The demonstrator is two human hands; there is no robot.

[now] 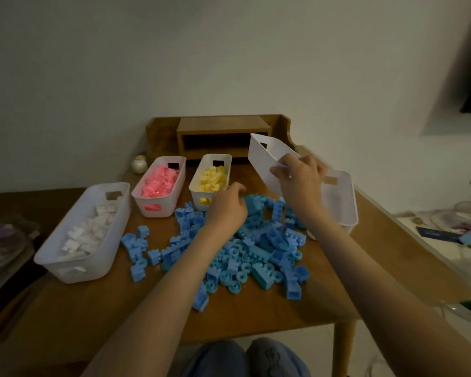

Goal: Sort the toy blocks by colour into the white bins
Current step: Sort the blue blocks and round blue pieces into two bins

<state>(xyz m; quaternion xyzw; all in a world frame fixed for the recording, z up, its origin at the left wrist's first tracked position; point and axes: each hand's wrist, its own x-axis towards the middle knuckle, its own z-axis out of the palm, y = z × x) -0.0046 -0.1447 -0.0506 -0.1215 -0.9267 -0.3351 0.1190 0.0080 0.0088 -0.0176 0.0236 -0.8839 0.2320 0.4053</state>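
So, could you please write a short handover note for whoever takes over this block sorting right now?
Right hand grips the raised white bin, tilted above the table.
Left hand hovers over the blue blocks, fingers curled; whether it holds one is unclear.
Done: white blocks, pink blocks and yellow blocks each sit in their own bin.
Left: the blue blocks lie loose on the table; another bin stands at right.
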